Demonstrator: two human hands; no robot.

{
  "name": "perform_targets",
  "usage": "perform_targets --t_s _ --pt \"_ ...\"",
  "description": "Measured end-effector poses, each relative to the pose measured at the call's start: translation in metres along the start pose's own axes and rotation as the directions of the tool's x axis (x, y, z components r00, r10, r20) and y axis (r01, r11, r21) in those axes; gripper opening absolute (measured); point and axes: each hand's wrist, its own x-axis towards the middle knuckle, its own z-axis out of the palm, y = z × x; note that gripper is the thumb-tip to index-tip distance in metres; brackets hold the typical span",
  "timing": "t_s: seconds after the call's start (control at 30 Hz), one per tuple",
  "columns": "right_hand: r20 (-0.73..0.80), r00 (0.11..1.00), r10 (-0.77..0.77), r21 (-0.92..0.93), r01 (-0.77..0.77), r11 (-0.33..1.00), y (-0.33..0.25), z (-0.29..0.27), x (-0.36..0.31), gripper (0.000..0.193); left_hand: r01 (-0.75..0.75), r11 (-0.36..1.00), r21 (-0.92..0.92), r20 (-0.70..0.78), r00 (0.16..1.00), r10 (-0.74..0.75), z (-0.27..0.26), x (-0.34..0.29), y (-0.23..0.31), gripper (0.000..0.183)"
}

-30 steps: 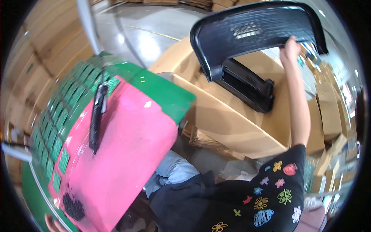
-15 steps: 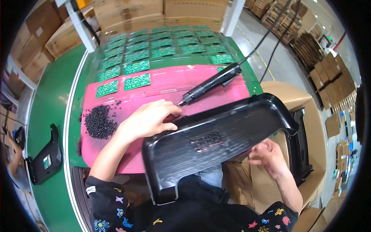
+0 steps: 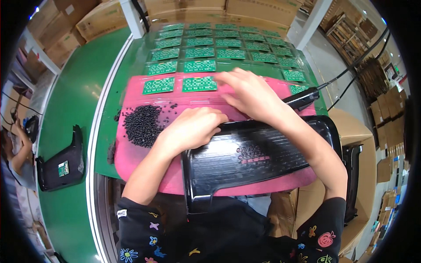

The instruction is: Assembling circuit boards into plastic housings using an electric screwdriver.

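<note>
A long black plastic housing (image 3: 280, 151) with a raised rim lies across the pink mat, its open side up. My left hand (image 3: 195, 127) is closed on the housing's far rim near its left end. Beyond that rim is my right hand (image 3: 247, 92), fingers stretched apart with nothing visibly held. Its fingertips hover by the right edge of a green circuit board (image 3: 199, 84); whether they touch it I cannot tell. My right forearm crosses above the housing and hides part of it. Behind this forearm a black electric screwdriver (image 3: 302, 99) shows only in part.
Rows of green circuit boards sit in a clear plastic tray (image 3: 237, 65) at the back. Small black screws (image 3: 142, 125) are heaped on the pink mat (image 3: 131, 164). At right, a cardboard box (image 3: 364, 175) holds black parts. Another person's arm (image 3: 21, 151) and a second housing (image 3: 79, 153) are at left.
My right hand has moved from the housing's near right side up over it to the circuit boards. The housing now lies flatter on the mat, my left hand still at its rim. The view has shifted.
</note>
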Motion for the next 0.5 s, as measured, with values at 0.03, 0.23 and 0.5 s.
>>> perform_targets --t_s 0.03,0.23,0.5 --pt "-0.002 1.000 -0.012 0.010 0.012 1.000 0.004 0.013 0.018 0.043 -0.021 1.000 -0.009 -0.009 1.000 0.021 0.001 -0.001 -0.001 0.027" --pt "0.279 0.953 0.120 -0.021 -0.119 0.993 0.032 0.056 0.073 0.068 -0.033 0.999 -0.010 0.001 0.999 0.033 0.000 0.001 0.001 0.028" --pt "-0.320 0.899 0.300 0.536 -0.089 0.839 0.003 0.003 0.033 0.079 0.067 0.996 0.058 -0.014 0.998 -0.066 -0.007 -0.002 -0.002 0.023"
